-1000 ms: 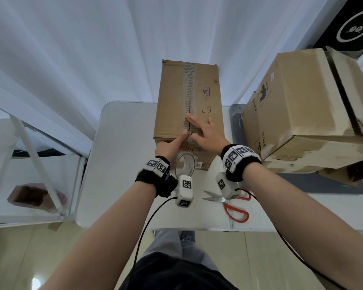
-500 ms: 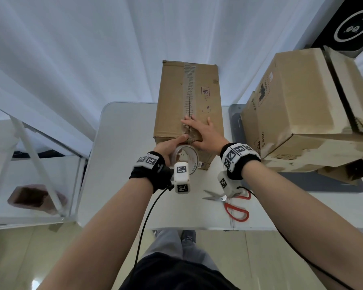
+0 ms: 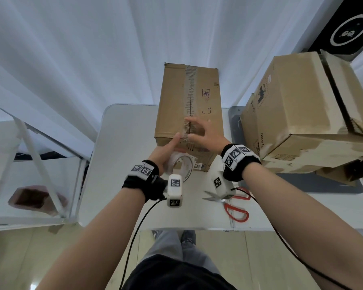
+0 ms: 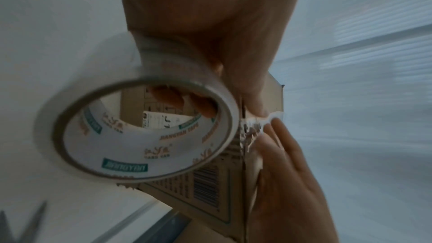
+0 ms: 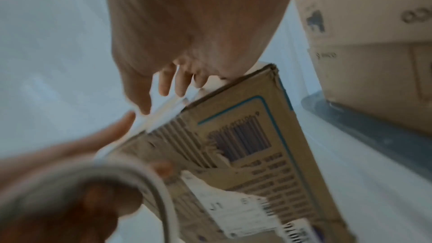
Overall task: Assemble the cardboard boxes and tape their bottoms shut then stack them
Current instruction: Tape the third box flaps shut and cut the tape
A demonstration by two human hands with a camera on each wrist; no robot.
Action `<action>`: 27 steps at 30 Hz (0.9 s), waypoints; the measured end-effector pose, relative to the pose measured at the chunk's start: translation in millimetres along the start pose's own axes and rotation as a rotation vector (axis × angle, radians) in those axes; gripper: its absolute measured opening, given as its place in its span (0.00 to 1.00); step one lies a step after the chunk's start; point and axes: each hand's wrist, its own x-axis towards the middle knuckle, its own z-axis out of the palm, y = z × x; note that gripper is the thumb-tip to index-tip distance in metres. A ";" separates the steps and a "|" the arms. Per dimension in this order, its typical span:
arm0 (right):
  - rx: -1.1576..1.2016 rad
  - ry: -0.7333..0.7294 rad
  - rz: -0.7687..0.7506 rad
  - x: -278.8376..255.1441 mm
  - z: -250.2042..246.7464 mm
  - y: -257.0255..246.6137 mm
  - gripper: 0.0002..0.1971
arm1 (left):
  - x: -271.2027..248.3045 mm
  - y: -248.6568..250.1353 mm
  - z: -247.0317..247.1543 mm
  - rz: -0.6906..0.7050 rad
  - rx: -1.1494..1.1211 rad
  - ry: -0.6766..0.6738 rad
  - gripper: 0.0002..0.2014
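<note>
Left hand [image 3: 166, 150] grips clear tape roll [image 3: 180, 167], keeping strip taut; right hand [image 3: 205, 135], fingers spread, presses tape onto tall brown cardboard box [image 3: 189, 105] seam.

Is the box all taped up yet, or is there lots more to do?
Not yet. Two boxes already sit stacked on the right. The box on the table is folded shut; the left hand holds the tape roll while the right hand presses tape by its seam. Cutting with the scissors and stacking remain.

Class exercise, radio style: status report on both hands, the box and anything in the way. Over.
Left hand grips tape roll. Right hand open, fingers on box seam. Scissors lie nearby, not obstructing.
</note>
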 end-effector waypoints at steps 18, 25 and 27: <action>0.280 0.013 0.043 -68.8 52.1 -13.1 0.17 | -58.7 -13.7 -12.1 0.532 -0.027 -0.032 0.17; 0.185 0.120 0.033 -76.3 46.5 -13.6 0.19 | -63.1 -5.7 -12.3 0.715 0.364 -0.024 0.21; 0.113 0.128 0.027 -76.1 46.1 -10.7 0.19 | -65.9 -4.1 -14.8 0.760 0.513 -0.064 0.20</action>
